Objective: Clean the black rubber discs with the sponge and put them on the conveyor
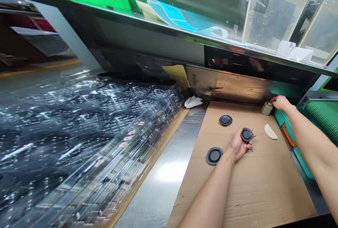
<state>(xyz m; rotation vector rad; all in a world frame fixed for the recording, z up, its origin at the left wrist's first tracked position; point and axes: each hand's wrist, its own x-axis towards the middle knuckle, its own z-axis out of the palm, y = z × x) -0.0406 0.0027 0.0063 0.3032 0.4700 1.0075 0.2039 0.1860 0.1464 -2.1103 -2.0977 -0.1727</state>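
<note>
My left hand (239,145) holds a round black part (246,134) with a raised ring, above the cardboard sheet (248,189). At the far right corner of the sheet, the closed fingers of my right hand (279,102) are at the top of a small bottle (267,108). Two more black round parts lie on the cardboard: one (225,120) beyond my left hand, the other (214,156) beside my left wrist. A cream half-round pad (270,132) rests between the bottle and the sheet's right edge.
Stacked clear plastic trays (87,133) with black parts fill the left side. A teal case (298,147) with an orange handle and a green conveyor belt (323,115) stand right. Overhead, a shelf holds blue labels (173,12). White crumpled paper (193,102) lies near the trays.
</note>
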